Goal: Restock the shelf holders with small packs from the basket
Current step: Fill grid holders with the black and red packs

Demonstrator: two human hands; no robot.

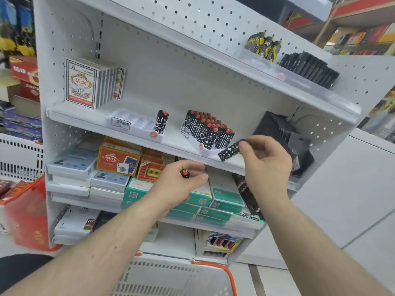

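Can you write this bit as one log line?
step: restocking | right hand: pinches pack at full holder | left hand: holds pack

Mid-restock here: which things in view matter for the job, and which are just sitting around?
Job:
right hand pinching a patterned pack
left hand gripping a red-topped pack
nearly full holder
nearly empty holder, holding one pack
basket

Bystanders:
card boxes
teal cartons
black packs on the top shelf

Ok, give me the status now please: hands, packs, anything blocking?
Right hand pinches one pack beside the fuller holder. Left hand grips another pack, below the shelf. Nothing blocking.
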